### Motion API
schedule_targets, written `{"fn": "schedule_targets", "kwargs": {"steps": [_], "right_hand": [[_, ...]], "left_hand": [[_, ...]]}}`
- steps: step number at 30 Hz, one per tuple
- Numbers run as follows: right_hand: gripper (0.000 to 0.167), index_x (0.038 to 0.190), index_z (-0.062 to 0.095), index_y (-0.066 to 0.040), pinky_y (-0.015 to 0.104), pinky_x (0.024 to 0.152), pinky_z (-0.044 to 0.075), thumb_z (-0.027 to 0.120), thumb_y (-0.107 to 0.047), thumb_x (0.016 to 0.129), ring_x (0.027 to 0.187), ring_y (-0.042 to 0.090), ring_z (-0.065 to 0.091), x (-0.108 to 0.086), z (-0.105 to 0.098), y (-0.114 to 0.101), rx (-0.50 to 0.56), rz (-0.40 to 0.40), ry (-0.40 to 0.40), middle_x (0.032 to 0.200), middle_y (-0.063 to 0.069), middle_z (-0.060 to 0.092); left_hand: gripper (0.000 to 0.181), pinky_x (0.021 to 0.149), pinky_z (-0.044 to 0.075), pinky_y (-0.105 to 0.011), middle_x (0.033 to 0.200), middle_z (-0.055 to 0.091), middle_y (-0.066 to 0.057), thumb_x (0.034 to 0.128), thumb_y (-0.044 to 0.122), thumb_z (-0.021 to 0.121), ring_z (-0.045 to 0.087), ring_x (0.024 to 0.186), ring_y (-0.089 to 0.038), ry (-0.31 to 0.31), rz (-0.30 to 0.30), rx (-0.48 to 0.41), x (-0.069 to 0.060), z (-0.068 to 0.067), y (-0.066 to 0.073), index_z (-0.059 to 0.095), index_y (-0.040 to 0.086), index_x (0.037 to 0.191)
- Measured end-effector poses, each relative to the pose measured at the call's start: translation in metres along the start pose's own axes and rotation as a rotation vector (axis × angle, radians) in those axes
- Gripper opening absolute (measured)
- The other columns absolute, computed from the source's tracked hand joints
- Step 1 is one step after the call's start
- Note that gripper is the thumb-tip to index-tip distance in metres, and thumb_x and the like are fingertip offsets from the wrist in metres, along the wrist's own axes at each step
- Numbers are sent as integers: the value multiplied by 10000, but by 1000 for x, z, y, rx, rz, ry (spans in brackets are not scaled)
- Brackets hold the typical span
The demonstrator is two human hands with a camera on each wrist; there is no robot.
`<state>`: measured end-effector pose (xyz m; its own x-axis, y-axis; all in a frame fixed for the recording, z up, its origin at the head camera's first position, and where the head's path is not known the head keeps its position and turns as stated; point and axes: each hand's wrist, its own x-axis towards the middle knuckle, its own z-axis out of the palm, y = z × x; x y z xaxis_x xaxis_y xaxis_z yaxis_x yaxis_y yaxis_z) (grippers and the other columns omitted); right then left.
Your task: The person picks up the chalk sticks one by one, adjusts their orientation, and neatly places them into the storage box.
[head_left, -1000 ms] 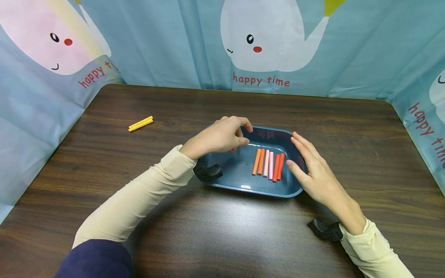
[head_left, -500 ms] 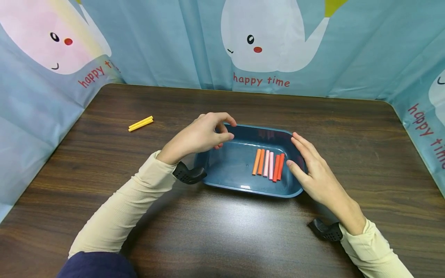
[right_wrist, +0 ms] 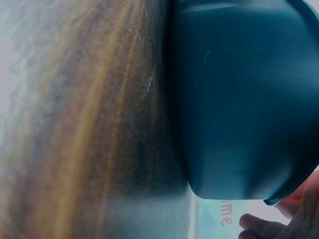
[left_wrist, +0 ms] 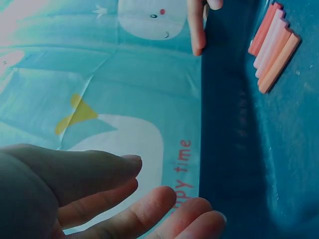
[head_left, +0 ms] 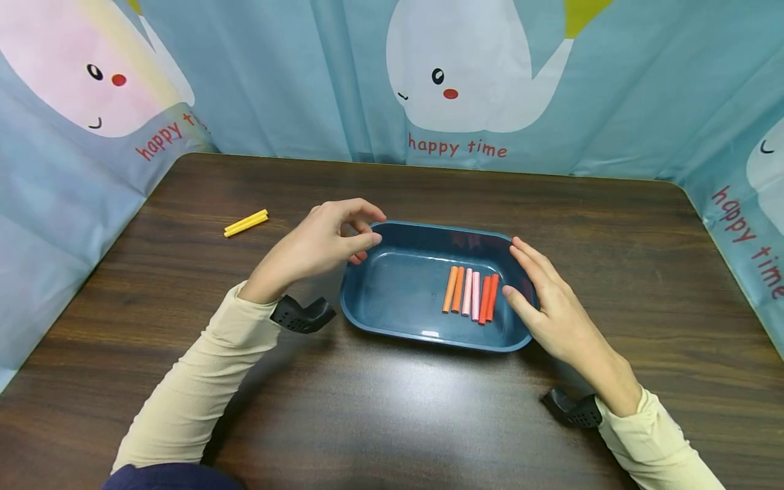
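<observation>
A dark blue plastic tray (head_left: 392, 292) stands on the table. In its right half lie two orange sticks (head_left: 453, 289), two pink sticks (head_left: 471, 294) and two red sticks (head_left: 488, 299), side by side like slim crayons. My left hand (head_left: 315, 238) hovers by the tray's far left corner, fingers loosely bent with nothing between them; the left wrist view shows the same gap between thumb and fingers. At the tray's right end rests my right hand (head_left: 554, 306), fingers extended along the rim. The right wrist view is mostly filled by the tray's outer wall (right_wrist: 239, 99).
Two yellow sticks (head_left: 246, 223) lie together on the wooden table (head_left: 398, 422), left of the tray and beyond my left forearm. A light blue curtain (head_left: 294, 82) with whale prints hangs along the table's back and sides.
My left hand has moved left, from above the tray's inside to its left end, still holding nothing. My right hand and the sticks stay in place.
</observation>
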<state>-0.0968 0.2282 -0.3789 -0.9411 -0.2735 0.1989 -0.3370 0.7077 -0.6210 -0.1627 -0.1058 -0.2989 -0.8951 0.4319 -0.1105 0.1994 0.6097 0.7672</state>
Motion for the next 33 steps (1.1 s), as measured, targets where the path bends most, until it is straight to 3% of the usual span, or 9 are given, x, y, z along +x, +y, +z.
{"fn": "schedule_targets", "kwargs": {"steps": [9,23,33], "right_hand": [[627,1543,329,-76,666,1085,322,589,-198,985,1464,355,317,-1,0,0,-6,3,6,1632,84,271],[616,1535,348,-82,658,1084,326,596,-200,982,1467,343,318,0,1,-1,-1,1,1,1628,83,278],[621,1536,348,-89,664,1086,324,599,-209,981,1468,344,316,1,0,-1,0,11,-1,1635,56,268]], "left_hand": [[319,758,577,-373,1018,712,-157,969,153,627,694,762,-257,20,3,-21,-4,-10,-9,597,87,1280],[290,750,492,-286,1009,722,-64,956,194,653,686,837,-125,192,-24,97,-15,-41,-23,641,170,1245],[329,723,471,-262,1103,712,-104,964,294,646,655,861,-104,253,-58,160,-16,-65,-39,638,178,1272]]}}
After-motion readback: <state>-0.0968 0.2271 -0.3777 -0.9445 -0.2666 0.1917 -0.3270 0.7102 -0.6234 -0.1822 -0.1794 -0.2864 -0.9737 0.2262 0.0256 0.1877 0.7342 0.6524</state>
